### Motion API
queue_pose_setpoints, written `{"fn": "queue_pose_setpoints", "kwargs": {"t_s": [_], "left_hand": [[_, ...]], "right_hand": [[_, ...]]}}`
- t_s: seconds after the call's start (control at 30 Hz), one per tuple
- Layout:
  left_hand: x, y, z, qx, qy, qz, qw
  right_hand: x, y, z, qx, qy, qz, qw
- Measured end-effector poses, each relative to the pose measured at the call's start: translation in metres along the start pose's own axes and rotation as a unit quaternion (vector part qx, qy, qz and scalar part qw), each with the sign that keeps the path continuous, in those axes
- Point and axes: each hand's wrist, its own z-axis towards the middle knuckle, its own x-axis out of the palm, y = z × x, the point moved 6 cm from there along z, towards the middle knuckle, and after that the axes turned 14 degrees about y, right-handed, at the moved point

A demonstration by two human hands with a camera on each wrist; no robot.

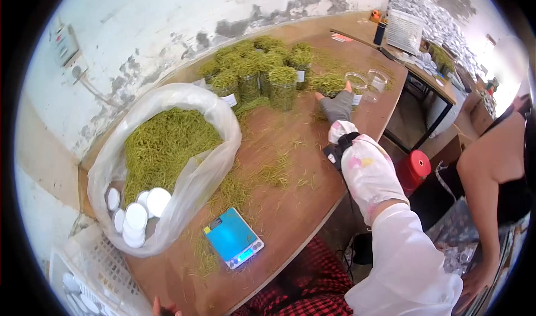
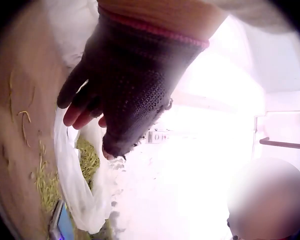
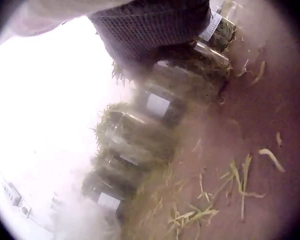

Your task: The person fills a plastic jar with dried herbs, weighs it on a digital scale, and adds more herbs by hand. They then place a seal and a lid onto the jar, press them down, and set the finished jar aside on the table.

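Near the upper middle of the head view, the gloved right hand (image 1: 336,107) grips what seems a clear plastic jar heaped with green leaves (image 1: 328,84) on the brown wooden tabletop (image 1: 290,204); the gloved left hand (image 2: 121,80) hangs loosely curled above a clear plastic bag of leaves (image 1: 167,143), holding nothing.

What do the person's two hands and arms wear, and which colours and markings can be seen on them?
The right hand wears a dark grey knitted fingerless glove. Behind it sits a black wrist strap, then a white oversleeve with pink and yellow print, then a plain white sleeve. The left hand wears a similar dark knitted fingerless glove with a pink-red cuff edge.
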Motion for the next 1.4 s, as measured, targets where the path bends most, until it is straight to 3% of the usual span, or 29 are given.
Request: {"fn": "queue_pose_setpoints", "kwargs": {"t_s": [0.13,0.17,0.27,0.33,0.4,0.47,0.5,0.53,0.6,0.67,0.73,0.77,0.87,1.0,1.1,1.2,1.27,1.4], "left_hand": [[0.001,-0.011,0.006,-0.005,0.006,0.014,1.000],[0.001,-0.011,0.007,0.007,0.001,0.010,1.000],[0.004,-0.015,0.013,0.017,0.009,0.008,1.000],[0.006,-0.012,0.016,-0.002,0.030,-0.014,0.999],[0.007,0.033,0.023,0.003,0.034,-0.095,0.995],[0.014,0.009,0.022,0.039,0.010,-0.130,0.991],[0.014,0.009,0.022,0.025,-0.004,-0.129,0.991],[0.016,0.007,0.024,0.052,0.005,-0.110,0.993],[0.017,0.006,0.026,0.079,0.007,-0.090,0.993],[0.020,0.001,0.026,0.121,0.021,-0.067,0.990],[0.020,-0.001,0.024,0.118,0.021,-0.074,0.990],[0.020,-0.002,0.022,0.117,0.033,-0.077,0.990],[0.021,-0.003,0.020,0.108,0.046,-0.084,0.990],[0.026,-0.004,0.020,0.107,0.051,-0.080,0.990],[0.030,-0.007,0.021,0.102,0.055,-0.069,0.991],[0.033,-0.006,0.025,0.112,0.063,-0.033,0.991],[0.037,-0.006,0.027,0.102,0.068,-0.037,0.992],[0.042,-0.011,0.033,0.097,0.081,-0.039,0.991]], "right_hand": [[0.006,0.018,-0.022,-0.033,0.000,-0.012,0.999],[0.012,0.025,-0.030,-0.037,0.069,0.061,0.995],[0.018,0.064,-0.072,-0.101,0.104,0.096,0.985],[0.028,0.080,-0.097,-0.122,0.177,0.150,0.965],[0.027,0.124,-0.140,-0.152,0.297,0.256,0.908],[0.020,0.161,-0.185,-0.163,0.372,0.289,0.867],[0.020,0.173,-0.208,-0.173,0.418,0.316,0.834],[0.022,0.178,-0.227,-0.175,0.430,0.321,0.825],[0.026,0.195,-0.268,-0.223,0.487,0.350,0.769],[0.029,0.200,-0.292,-0.259,0.490,0.310,0.773],[0.033,0.208,-0.316,-0.310,0.511,0.262,0.758],[0.039,0.205,-0.325,-0.282,0.536,0.264,0.751],[0.032,0.219,-0.340,-0.334,0.516,0.213,0.759],[0.035,0.214,-0.346,-0.325,0.516,0.238,0.756],[0.032,0.202,-0.345,-0.274,0.541,0.283,0.743],[0.025,0.178,-0.336,-0.270,0.559,0.215,0.754],[0.020,0.161,-0.328,-0.284,0.528,0.174,0.782],[-0.001,0.151,-0.320,-0.310,0.535,0.125,0.776]]}}
